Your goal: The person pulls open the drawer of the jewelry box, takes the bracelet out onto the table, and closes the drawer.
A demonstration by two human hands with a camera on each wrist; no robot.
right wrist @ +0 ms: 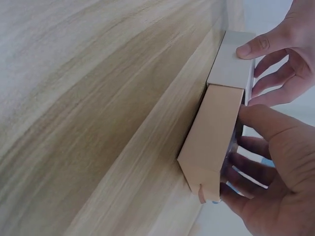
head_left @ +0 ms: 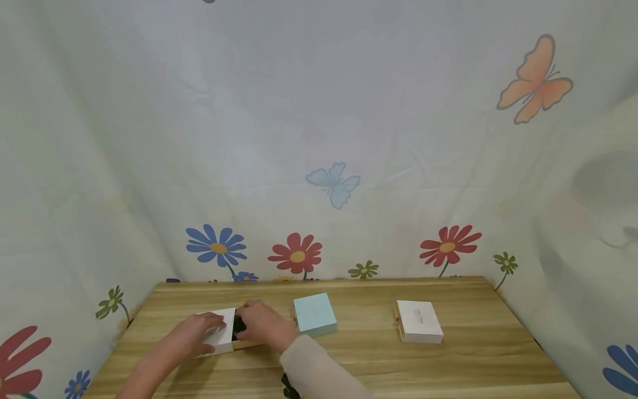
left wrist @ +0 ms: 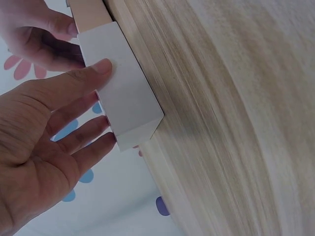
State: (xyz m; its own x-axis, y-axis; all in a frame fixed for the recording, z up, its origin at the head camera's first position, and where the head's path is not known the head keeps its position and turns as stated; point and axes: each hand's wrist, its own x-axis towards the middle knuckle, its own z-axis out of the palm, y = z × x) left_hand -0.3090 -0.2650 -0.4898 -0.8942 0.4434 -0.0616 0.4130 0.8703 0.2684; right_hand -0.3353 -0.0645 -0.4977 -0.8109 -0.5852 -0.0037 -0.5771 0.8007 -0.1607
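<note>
At the left of the table, a white drawer box (head_left: 228, 322) lies with its tan inner drawer (right wrist: 209, 130) slid partly out to the right. My left hand (head_left: 195, 334) holds the white sleeve, thumb on the near side and fingers on top. My right hand (head_left: 266, 324) is over the drawer, its bent fingers dipping inside. Something dark (head_left: 238, 328) shows in the drawer under those fingers; whether they pinch it is hidden. A small ribbon tab (right wrist: 201, 193) hangs from the drawer's end in the right wrist view.
To the right of my hands sits a light blue box (head_left: 315, 313), with another white box (head_left: 420, 321) farther right. A dark object (head_left: 289, 387) lies near the front, partly covered by my right sleeve. A flower-printed curtain (head_left: 379, 221) hangs behind the wooden table (head_left: 369, 354).
</note>
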